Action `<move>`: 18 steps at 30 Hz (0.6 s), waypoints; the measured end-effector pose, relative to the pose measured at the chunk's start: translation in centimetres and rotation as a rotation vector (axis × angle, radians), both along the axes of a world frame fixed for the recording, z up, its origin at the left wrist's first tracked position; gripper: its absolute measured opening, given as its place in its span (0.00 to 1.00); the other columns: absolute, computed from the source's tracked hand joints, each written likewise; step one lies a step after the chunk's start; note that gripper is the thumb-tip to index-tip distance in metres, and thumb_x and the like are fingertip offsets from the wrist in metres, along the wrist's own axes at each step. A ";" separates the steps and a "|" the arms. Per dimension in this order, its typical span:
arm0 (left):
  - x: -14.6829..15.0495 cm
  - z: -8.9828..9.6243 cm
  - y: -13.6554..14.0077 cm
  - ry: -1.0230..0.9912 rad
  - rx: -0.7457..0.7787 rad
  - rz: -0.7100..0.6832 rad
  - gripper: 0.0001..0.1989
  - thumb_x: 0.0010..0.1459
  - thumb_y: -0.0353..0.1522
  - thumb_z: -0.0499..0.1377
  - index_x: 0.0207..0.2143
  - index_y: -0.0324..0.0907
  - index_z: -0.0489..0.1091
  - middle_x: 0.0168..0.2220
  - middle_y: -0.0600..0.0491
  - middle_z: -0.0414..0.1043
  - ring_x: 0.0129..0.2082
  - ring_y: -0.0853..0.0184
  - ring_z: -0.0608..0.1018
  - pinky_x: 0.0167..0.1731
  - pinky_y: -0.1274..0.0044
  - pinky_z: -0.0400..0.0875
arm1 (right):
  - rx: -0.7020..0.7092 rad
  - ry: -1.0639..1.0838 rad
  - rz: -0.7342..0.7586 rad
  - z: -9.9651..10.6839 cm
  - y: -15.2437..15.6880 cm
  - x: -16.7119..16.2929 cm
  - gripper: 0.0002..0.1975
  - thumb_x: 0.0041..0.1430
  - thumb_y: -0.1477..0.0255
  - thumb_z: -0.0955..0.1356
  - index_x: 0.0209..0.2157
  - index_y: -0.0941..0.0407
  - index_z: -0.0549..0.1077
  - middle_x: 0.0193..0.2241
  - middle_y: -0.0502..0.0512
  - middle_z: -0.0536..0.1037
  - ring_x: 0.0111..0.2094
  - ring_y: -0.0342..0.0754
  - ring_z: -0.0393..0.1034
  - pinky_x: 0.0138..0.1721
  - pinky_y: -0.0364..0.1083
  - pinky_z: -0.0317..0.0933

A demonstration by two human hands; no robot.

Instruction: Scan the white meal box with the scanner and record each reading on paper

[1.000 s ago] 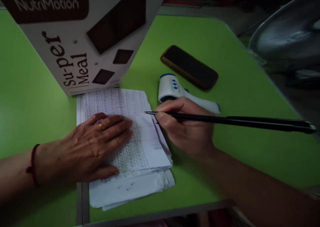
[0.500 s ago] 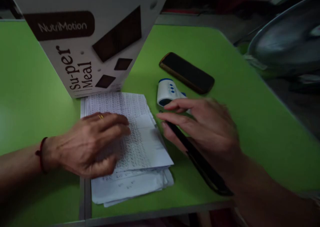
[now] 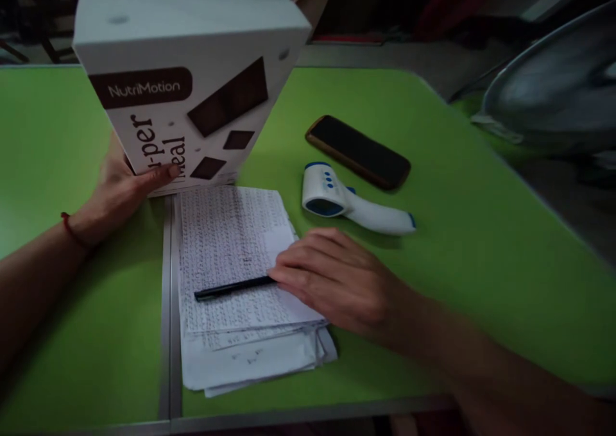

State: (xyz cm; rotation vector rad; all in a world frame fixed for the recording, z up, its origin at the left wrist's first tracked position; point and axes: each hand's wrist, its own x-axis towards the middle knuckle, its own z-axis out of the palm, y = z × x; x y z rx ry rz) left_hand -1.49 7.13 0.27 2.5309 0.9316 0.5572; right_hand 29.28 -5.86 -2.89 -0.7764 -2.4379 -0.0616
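Observation:
My left hand [image 3: 122, 183] is closed on the lower left edge of a white box [image 3: 202, 58] printed "NutriMotion", its thumb across the front face. The fingers behind the box are hidden. The box stands upright, leaning a little. In front of it lies a stack of handwritten sheets [image 3: 221, 237]. My right hand [image 3: 337, 279] is at the right side of the stack, fingertips pinching one end of a black pen [image 3: 231, 288]. That pen stretches leftward over the top sheet. Just beyond my right hand rests a white and blue infrared thermometer [image 3: 375, 215].
A dark phone-like object with a brown edge [image 3: 359, 150] lies behind the thermometer. The green table [image 3: 462, 256] has a metal seam [image 3: 172, 333] running along the stack's left side. Past the table's right edge stands a large round grey object [image 3: 553, 96].
My left hand has moved from the papers up to the box and taken hold of it. My right hand has shifted left, laying the pen across the sheets. The thermometer handle is now uncovered.

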 end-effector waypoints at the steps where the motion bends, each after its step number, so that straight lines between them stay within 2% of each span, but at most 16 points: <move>1: 0.2 -0.5 0.1 -0.249 -0.078 0.097 0.32 0.67 0.57 0.56 0.57 0.40 0.62 0.61 0.51 0.70 0.59 0.58 0.72 0.56 0.57 0.76 | -0.033 -0.009 0.016 0.0 0.0 -0.1 0.08 0.66 0.82 0.67 0.43 0.57 0.74 0.34 0.54 0.80 0.36 0.48 0.74 0.40 0.51 0.68; 3: 0.8 -1.5 0.0 -0.621 -0.142 0.226 0.29 0.59 0.54 0.67 0.48 0.41 0.70 0.55 0.47 0.75 0.51 0.57 0.78 0.52 0.58 0.80 | -0.097 -0.039 0.043 -0.1 0.1 -0.1 0.07 0.66 0.82 0.66 0.42 0.59 0.74 0.34 0.56 0.78 0.37 0.48 0.73 0.40 0.50 0.69; 6: 2.1 -2.7 -1.2 -0.812 -0.084 0.315 0.22 0.58 0.47 0.71 0.45 0.41 0.74 0.50 0.48 0.79 0.50 0.57 0.80 0.52 0.61 0.80 | -0.159 -0.066 0.071 -0.7 0.1 0.4 0.05 0.65 0.80 0.67 0.42 0.61 0.74 0.35 0.58 0.77 0.38 0.49 0.72 0.41 0.51 0.70; 8: 2.8 -2.8 -2.3 -0.855 -0.077 0.306 0.19 0.63 0.45 0.68 0.47 0.41 0.75 0.51 0.50 0.79 0.53 0.59 0.80 0.57 0.62 0.78 | -0.176 -0.066 0.072 -1.2 0.1 0.7 0.05 0.65 0.80 0.67 0.42 0.61 0.74 0.35 0.58 0.77 0.38 0.50 0.72 0.41 0.51 0.70; 10: 3.3 -2.6 -3.5 -0.867 -0.144 0.257 0.18 0.67 0.46 0.64 0.48 0.42 0.77 0.52 0.52 0.78 0.58 0.57 0.78 0.61 0.62 0.76 | -0.182 -0.065 0.075 -1.3 0.1 0.8 0.05 0.65 0.79 0.67 0.42 0.61 0.74 0.35 0.58 0.77 0.38 0.50 0.71 0.41 0.52 0.70; 12: 3.5 -2.2 -4.5 -0.853 -0.267 0.216 0.18 0.69 0.47 0.62 0.50 0.43 0.76 0.52 0.53 0.78 0.58 0.56 0.78 0.57 0.62 0.79 | -0.183 -0.062 0.078 -1.1 0.2 0.5 0.05 0.64 0.79 0.67 0.41 0.61 0.74 0.36 0.59 0.77 0.38 0.51 0.72 0.41 0.52 0.70; 15: 3.2 -1.7 -5.1 -0.813 -0.443 0.170 0.19 0.68 0.46 0.63 0.53 0.44 0.72 0.52 0.50 0.78 0.52 0.56 0.81 0.49 0.64 0.83 | -0.176 -0.058 0.078 -0.5 0.5 -0.4 0.04 0.65 0.78 0.67 0.41 0.60 0.74 0.36 0.59 0.78 0.38 0.50 0.73 0.41 0.51 0.69; 18: 2.8 -1.5 -5.0 -0.711 -0.494 0.249 0.25 0.63 0.49 0.66 0.52 0.40 0.68 0.51 0.43 0.77 0.49 0.53 0.81 0.49 0.58 0.81 | -0.165 -0.039 0.061 -0.2 0.9 -1.1 0.04 0.65 0.77 0.67 0.42 0.58 0.74 0.35 0.57 0.79 0.37 0.50 0.73 0.40 0.51 0.69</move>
